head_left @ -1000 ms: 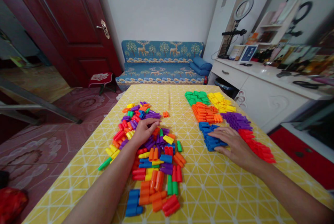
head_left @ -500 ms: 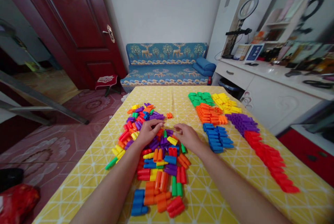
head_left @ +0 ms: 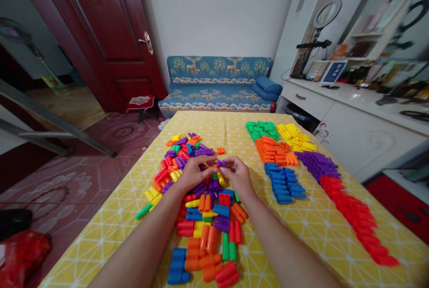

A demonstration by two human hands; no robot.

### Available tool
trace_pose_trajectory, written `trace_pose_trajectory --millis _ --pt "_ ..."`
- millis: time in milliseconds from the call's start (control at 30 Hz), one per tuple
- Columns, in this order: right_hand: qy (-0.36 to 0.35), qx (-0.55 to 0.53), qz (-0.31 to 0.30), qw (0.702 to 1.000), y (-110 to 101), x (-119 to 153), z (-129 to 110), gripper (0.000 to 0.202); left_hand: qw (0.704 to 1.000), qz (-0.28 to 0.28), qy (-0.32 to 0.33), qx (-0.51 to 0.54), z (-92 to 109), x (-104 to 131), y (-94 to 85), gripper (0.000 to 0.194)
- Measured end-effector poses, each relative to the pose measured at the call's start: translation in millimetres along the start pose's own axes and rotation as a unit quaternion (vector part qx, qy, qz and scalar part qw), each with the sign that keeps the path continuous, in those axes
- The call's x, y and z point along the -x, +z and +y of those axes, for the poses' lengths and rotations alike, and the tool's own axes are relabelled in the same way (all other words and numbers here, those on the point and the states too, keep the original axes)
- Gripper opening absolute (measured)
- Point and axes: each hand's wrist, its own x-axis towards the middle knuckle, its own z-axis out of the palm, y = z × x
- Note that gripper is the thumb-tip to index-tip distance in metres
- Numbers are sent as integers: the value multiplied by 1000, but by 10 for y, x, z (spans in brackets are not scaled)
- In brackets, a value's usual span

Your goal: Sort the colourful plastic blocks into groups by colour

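A small purple toy block [head_left: 219, 163] shaped like two joined tubes is pinched between the fingertips of my two hands. My left hand [head_left: 197, 174] reaches it from the left, over the mixed pile. From the right, my right hand [head_left: 237, 174] closes thumb and fingers on its other side. Below and around them spreads a pile of mixed blocks in red, orange, yellow, green, blue and purple, with an orange pair [head_left: 211, 239] near the front. A lone orange block [head_left: 220, 150] lies just beyond my hands.
On the table's right are single-colour groups: green [head_left: 263, 130], yellow [head_left: 296, 137], orange [head_left: 275, 150], blue [head_left: 284, 183], purple [head_left: 318, 165] and a long red row [head_left: 358, 221]. The yellow patterned cloth [head_left: 110, 243] covers the table. A blue sofa [head_left: 217, 91] and white dresser [head_left: 355, 120] stand beyond.
My hands have come together from apart, and a purple block now shows between their fingertips. The view has shifted slightly.
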Motion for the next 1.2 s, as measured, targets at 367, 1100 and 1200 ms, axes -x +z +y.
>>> trace_pose_trajectory --millis 367,1100,1200 --pt "-15 12 -31 999 98 73 -84 25 997 -35 55 -31 -80 -6 5 33" --pt "-59 12 -54 997 90 91 -71 28 999 19 16 -38 -34 11 -14 24" --pt "-72 50 -56 995 75 98 -98 25 998 39 23 -36 -34 14 -16 22"
